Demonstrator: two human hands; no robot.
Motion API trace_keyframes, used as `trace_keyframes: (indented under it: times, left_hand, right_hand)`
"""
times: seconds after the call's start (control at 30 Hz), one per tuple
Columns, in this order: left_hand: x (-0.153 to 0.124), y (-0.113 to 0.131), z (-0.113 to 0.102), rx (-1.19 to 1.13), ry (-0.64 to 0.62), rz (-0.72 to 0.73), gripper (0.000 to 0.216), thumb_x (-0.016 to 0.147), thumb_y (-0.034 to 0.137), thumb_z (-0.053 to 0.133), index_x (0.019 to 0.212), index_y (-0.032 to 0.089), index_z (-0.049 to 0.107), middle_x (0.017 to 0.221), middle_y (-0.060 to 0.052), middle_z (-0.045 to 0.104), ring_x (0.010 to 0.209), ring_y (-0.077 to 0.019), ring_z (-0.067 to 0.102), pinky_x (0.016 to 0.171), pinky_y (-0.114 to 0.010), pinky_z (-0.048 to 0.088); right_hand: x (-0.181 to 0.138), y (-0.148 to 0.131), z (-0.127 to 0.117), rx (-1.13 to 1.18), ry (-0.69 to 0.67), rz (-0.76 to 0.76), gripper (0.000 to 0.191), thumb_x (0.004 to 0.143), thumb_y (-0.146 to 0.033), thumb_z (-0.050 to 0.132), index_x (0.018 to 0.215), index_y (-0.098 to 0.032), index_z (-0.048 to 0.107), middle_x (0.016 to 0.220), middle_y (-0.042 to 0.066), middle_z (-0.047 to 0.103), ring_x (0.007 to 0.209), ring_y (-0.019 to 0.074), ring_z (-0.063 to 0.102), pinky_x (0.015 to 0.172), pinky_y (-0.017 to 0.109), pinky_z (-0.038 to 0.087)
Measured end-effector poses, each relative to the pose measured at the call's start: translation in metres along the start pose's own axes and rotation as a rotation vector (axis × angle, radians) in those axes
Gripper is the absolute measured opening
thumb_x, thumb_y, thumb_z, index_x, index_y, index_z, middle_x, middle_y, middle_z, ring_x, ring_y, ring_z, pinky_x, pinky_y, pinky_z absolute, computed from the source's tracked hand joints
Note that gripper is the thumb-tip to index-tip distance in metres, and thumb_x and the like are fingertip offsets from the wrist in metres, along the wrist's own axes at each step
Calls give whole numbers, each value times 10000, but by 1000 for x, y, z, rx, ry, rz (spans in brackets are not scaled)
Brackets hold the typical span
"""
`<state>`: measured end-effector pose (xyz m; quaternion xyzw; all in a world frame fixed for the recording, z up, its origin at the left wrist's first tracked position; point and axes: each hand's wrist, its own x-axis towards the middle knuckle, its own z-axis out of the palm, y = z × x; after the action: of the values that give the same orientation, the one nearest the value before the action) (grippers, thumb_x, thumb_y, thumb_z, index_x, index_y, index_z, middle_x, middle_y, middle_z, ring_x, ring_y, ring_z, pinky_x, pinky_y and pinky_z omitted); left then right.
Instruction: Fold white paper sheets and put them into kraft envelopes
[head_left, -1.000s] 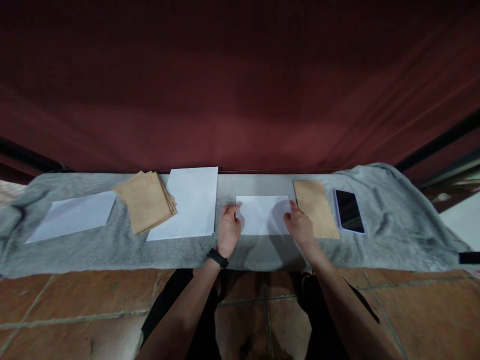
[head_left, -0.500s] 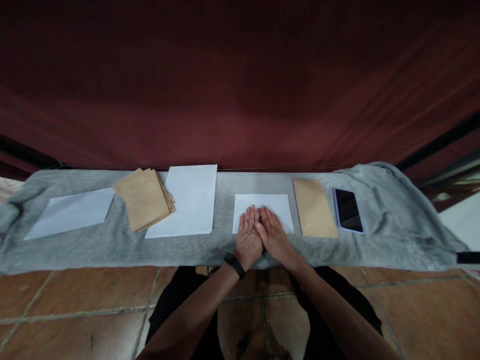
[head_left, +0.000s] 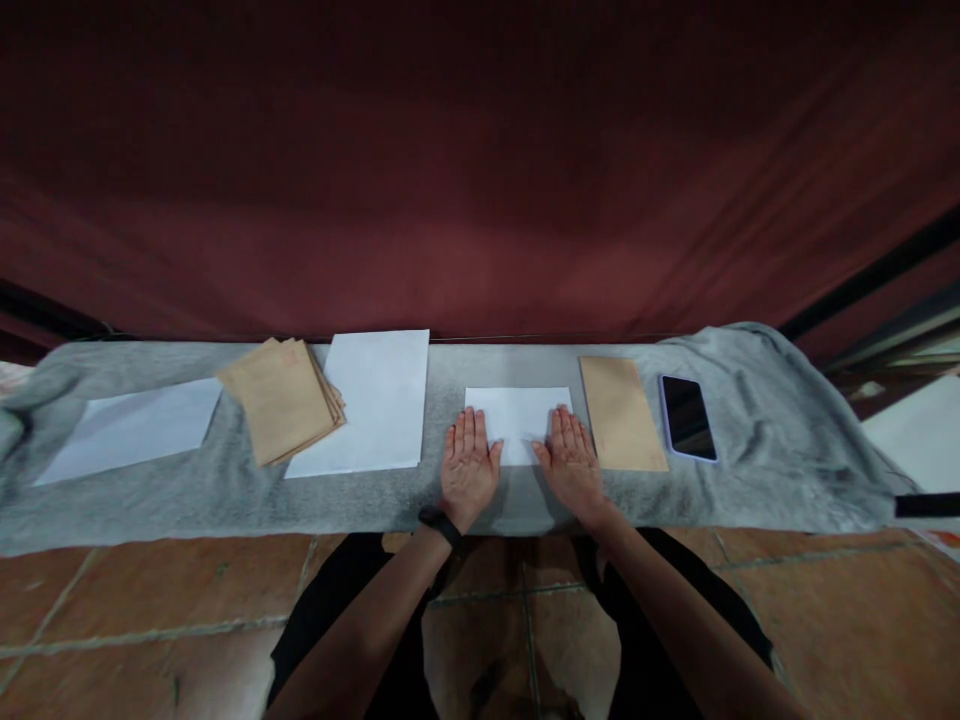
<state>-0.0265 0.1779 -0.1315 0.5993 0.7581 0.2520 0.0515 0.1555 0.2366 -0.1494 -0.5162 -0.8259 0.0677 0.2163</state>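
My left hand (head_left: 470, 468) and right hand (head_left: 573, 468) lie flat, palms down, gripping nothing, over near corners of white sheet (head_left: 517, 420) on grey cloth (head_left: 780, 450). Smoothing step, I judge; next move calls for even pressure.

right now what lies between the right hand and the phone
In the head view, a brown envelope lies on the grey cloth between the right hand, spread on the white paper, and the phone.

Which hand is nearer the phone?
Right: the right hand is left of the phone, with the brown envelope between; the left hand is farther left.
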Motion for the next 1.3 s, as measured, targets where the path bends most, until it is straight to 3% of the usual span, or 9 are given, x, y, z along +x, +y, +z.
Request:
trace_keyframes:
  times: [0.17,0.3,0.47,0.6,1.03,1.3]
  left_hand:
    - [4,-7,-6,21,23,-38,608,1033,366,390,1562,67,380,1638,-215,345,1554,-323,276,1277,-550,196]
    - [18,6,-6,-4,43,12,603,1025,329,378,1578,88,361,1665,-180,312,1578,-300,207,1290,-539,157]
    - [41,30,12,0,-131,138,581,1017,276,347,1575,119,381,1659,-133,352,1582,-276,198,1286,-520,188]
    - [52,36,26,23,-199,152,590,988,198,335,1568,107,398,1655,-137,355,1578,-274,212,1288,-513,184]
    - [55,8,17,16,-78,38,611,1031,373,368,1540,37,410,1640,-219,343,1564,-305,253,1278,-508,197]
    - [49,-1,11,238,-55,-17,671,1052,451,326,1550,4,383,1643,-230,324,1555,-313,279,1276,-495,221]
  right_hand:
    - [-1,2,-1,17,31,39,709,1071,-488,341,1592,-9,313,1641,254,314,1529,370,313,1227,572,292]
    - [14,-4,-4,61,40,51,655,1076,-431,305,1588,-24,333,1632,246,343,1540,362,293,1227,605,272]
    - [45,-21,0,139,-86,-37,601,1085,-377,187,1572,-102,406,1631,148,396,1552,260,289,1266,511,234]
    - [57,-27,9,129,-138,-39,606,1086,-380,174,1543,-107,462,1609,144,433,1534,249,332,1273,488,211]
    - [57,-7,20,34,-20,15,610,1073,-413,359,1558,-46,407,1623,208,380,1526,312,341,1250,517,241]
    - [49,10,22,-102,68,36,686,1082,-472,310,1536,35,399,1580,280,417,1484,350,395,1204,525,324]
